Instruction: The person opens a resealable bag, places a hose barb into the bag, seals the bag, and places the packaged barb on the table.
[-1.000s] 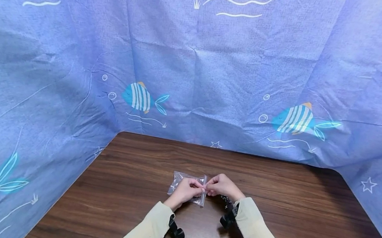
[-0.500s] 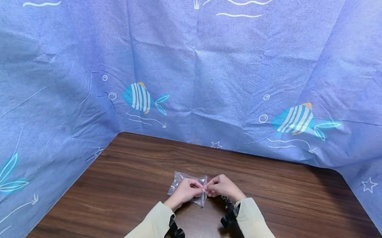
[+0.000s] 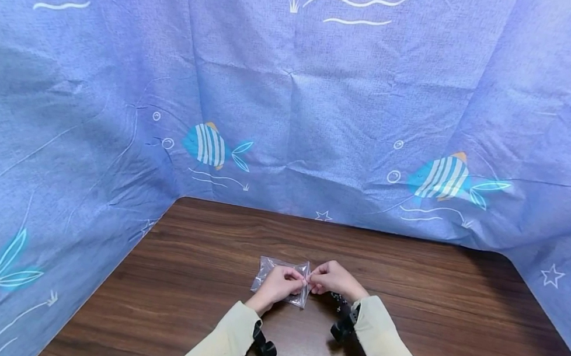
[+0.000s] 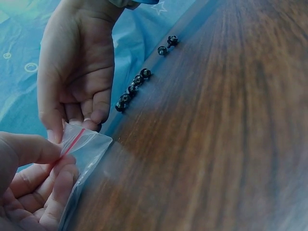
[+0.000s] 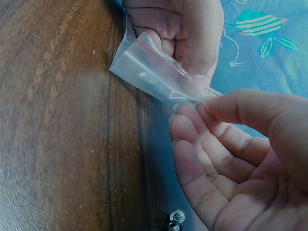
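Observation:
A small clear zip bag (image 3: 266,268) lies above the table between the hands, a red line (image 4: 73,142) running along its mouth. My left hand (image 3: 277,286) pinches the bag near that line between thumb and fingers. At the mouth's edge, my right hand (image 3: 335,281) pinches the plastic with thumb and fingertips. The two hands' fingertips nearly meet there. Whether the mouth is parted cannot be told. Several small shiny metal pieces (image 4: 132,90), screw-like, stand in a row on the table beside my right hand; that hand and forearm partly hide them in the head view.
The brown wood-grain table (image 3: 215,234) spreads around both hands. A blue fish-print cloth (image 3: 334,119) hangs behind it and along its sides. Each wrist wears a black camera mount; the left mount (image 3: 264,346) sits low over the table.
Both hands keep their pinch at the bag's mouth and stay nearly in place. The plastic edge between the fingertips shifts only slightly.

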### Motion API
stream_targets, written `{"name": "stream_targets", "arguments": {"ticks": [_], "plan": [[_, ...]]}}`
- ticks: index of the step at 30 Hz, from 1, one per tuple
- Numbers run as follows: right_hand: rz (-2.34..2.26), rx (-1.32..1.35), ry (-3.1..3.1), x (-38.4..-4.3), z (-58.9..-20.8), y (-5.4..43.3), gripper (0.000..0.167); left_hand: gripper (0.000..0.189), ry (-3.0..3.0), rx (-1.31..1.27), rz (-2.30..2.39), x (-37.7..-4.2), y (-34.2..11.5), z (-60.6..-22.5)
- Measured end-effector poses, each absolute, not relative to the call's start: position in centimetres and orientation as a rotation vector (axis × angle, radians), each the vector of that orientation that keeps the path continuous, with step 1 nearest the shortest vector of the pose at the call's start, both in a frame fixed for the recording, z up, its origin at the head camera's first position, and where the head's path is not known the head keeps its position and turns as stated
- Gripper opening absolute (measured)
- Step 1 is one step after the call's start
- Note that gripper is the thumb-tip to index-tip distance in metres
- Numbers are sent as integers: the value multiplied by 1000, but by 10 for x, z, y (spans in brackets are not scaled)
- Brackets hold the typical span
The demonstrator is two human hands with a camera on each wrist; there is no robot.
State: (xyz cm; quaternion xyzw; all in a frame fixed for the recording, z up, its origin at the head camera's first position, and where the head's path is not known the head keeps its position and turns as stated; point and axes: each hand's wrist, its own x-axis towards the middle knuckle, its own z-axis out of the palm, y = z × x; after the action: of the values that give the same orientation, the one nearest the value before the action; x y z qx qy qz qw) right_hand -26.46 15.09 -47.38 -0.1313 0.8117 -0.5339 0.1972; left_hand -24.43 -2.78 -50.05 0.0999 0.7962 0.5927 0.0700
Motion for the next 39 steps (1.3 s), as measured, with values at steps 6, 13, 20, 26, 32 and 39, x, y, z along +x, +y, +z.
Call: {"name": "stream_targets", "arguments": {"ticks": [6,13,20,26,32,39], "plan": [[-1507,-368,2250,-265,-475,152,19,12,2400,289,1772,-244,-27,-500],[-1504,-375,2258,-264,-473,152,20,11,2410,281,1760,-245,-27,-500],[-1502,-372,2263,-264,-475,153,20,11,2409,276,1757,-245,-27,-500],[-1502,-380,2266,-264,-476,155,20,13,2364,268,1799,-244,-28,-501],[-1507,-373,2268,-262,-472,155,20,14,2298,244,1854,-244,-30,-499],[-1463,-397,2312,-261,-470,156,19,15,2264,236,1858,-244,-30,-498]]}}
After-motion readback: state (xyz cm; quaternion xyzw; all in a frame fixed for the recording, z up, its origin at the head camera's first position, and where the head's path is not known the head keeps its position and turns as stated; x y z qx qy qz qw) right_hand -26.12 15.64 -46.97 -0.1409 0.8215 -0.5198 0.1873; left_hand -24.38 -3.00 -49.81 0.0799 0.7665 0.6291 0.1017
